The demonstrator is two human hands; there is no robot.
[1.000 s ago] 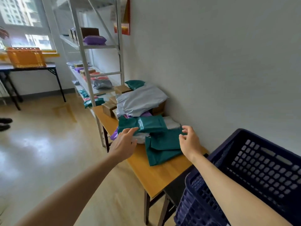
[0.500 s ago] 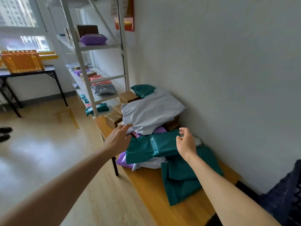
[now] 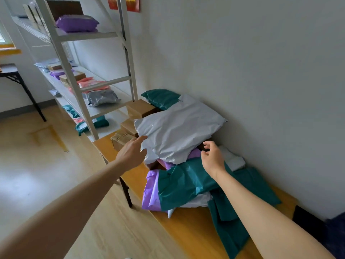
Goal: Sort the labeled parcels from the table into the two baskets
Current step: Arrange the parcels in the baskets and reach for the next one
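Both hands flank the big white parcel (image 3: 177, 131) atop the pile on the surface (image 3: 188, 221). Left hand (image 3: 133, 153) is flat-fingered, touching its edge; right hand (image 3: 212, 158) is loosely curled, empty. Best to grip opposite edges, lift level, then find the label.

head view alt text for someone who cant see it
Two bare hands reach for a white parcel topping a pile on a wooden table by the wall: the left hand open at its left edge, the right hand loosely curled at its near edge, holding nothing. A teal parcel and a purple parcel lie beneath, boxes and a shelf beyond.
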